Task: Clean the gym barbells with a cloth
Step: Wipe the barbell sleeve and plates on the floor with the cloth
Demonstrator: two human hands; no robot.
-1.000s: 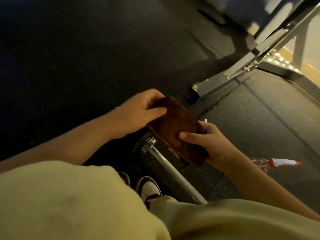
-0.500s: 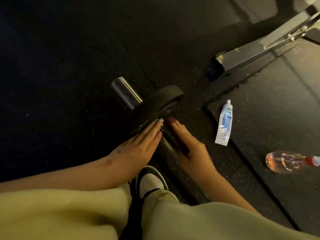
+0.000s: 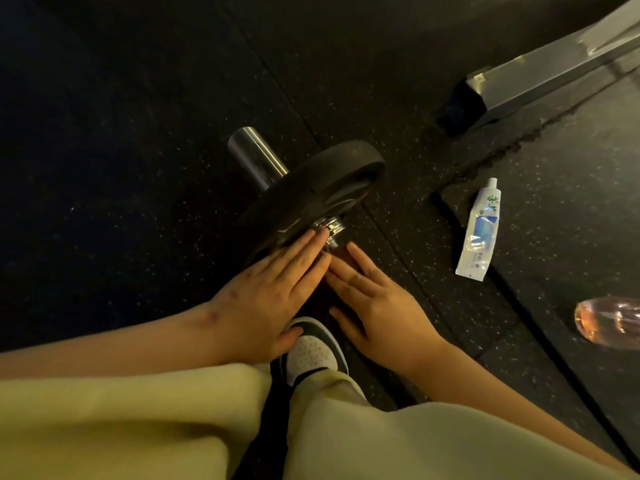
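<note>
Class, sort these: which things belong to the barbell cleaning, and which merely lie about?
Job: steel barbell with black weight plate; dark brown cloth under the right hand; left hand on plate.
Lying about: white squeeze tube; clear bottle of pinkish liquid; grey metal frame foot.

I see the barbell (image 3: 311, 197) lying on the dark speckled floor (image 3: 138, 174), running diagonally from upper left toward me. Its bare steel sleeve (image 3: 256, 155) sticks out at the far end, round and shiny. One black weight plate (image 3: 332, 168) stands on its edge on the bar, with a chrome collar (image 3: 331, 226) just on my side of it. The cloth (image 3: 340, 253) shows only as a dark brown sliver right behind that collar; the rest is covered
</note>
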